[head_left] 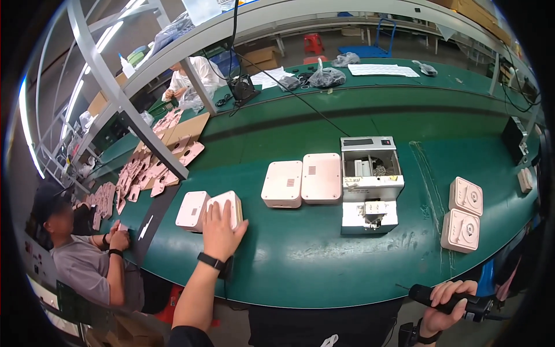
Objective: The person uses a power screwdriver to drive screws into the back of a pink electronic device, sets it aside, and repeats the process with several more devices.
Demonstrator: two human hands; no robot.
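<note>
My left hand lies flat with fingers stretched over a pale pink square box on the green table. A second pink box stands against its left side. At the lower right, off the table's front edge, my right hand is wrapped round a black electric screwdriver, whose thin bit points left. Two larger pink boxes, one at left and one at right, sit side by side at mid-table, with screw holes at their corners.
A grey-white screw feeder stands right of the middle boxes. Farther right are two pink units with round dials. Many pink flat parts lie on cardboard at left. A co-worker in grey sits at left, another person beyond the frame.
</note>
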